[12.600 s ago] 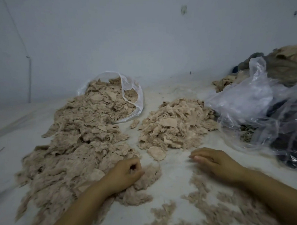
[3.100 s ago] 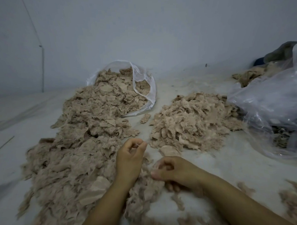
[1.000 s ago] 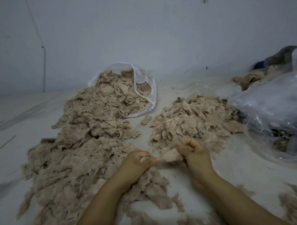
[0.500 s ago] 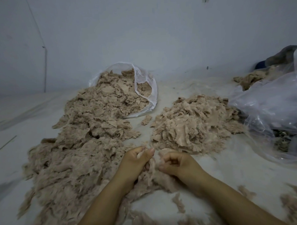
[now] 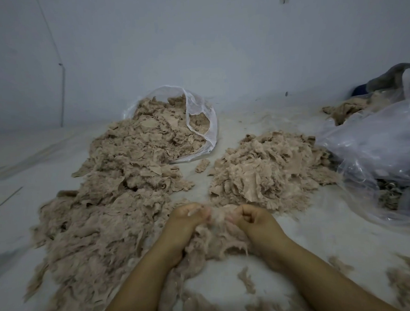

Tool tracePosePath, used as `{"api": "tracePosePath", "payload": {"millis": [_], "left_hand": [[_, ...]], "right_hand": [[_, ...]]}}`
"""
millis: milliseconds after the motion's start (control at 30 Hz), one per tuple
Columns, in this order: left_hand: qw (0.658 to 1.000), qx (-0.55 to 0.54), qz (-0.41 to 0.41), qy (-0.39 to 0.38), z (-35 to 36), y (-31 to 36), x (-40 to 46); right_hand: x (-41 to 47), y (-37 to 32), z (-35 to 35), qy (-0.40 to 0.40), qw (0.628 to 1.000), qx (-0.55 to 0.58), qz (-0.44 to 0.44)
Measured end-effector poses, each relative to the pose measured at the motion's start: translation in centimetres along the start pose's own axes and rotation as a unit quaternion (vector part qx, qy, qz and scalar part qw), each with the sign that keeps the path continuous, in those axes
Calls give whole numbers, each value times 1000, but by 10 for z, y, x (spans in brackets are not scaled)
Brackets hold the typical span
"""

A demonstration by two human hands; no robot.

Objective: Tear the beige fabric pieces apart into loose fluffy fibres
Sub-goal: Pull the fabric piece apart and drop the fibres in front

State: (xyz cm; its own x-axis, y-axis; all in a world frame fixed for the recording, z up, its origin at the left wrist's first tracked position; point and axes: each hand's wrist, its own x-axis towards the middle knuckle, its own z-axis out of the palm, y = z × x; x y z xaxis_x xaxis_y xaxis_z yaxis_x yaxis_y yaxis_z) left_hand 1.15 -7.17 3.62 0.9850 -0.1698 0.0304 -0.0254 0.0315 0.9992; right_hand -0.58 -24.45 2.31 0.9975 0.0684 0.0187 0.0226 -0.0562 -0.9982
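Near the front edge of the pale floor (image 5: 320,239), the left hand (image 5: 185,223) and right hand (image 5: 253,220) met with fingers curled, each pinching one side of a beige fabric piece (image 5: 219,217) stretched between them, its middle fraying. Below them lay a clump of loose fibres (image 5: 215,244). A long heap of fluff (image 5: 96,219) ran along the left toward an open clear bag (image 5: 205,122). A smaller pile of fabric pieces (image 5: 266,173) sat just behind the hands, beside crumpled plastic (image 5: 375,145) at the right edge.
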Motion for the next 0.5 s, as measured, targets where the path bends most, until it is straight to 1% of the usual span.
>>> {"api": "tracePosePath", "payload": {"millis": [67, 100, 167, 233, 267, 367, 433, 467, 500], "left_hand": [[998, -53, -9, 29, -9, 3, 3], [999, -44, -5, 20, -13, 3, 4], [999, 40, -3, -26, -13, 3, 3], [988, 130, 4, -79, -4, 0, -1], [985, 150, 19, -88, -1, -2, -1], [985, 136, 34, -103, -2, -2, -2], [979, 141, 37, -142, -3, 0, -3], [975, 151, 44, -156, -3, 0, -4], [975, 157, 46, -153, -4, 0, -4]], "right_hand": [[1, 0, -5, 17, 999, 41, 28], [1, -1, -6, 10, 997, 63, 38], [0, -2, -4, -13, 994, 97, 43], [0, -3, -1, -29, 992, 114, 38], [1, -4, -1, -30, 992, 120, 37], [1, -5, -4, -47, 991, 111, 59], [-1, -6, -5, -64, 993, 87, 56], [-1, -6, -5, -58, 994, 79, 52], [-1, -6, -5, -39, 995, 73, 49]]}}
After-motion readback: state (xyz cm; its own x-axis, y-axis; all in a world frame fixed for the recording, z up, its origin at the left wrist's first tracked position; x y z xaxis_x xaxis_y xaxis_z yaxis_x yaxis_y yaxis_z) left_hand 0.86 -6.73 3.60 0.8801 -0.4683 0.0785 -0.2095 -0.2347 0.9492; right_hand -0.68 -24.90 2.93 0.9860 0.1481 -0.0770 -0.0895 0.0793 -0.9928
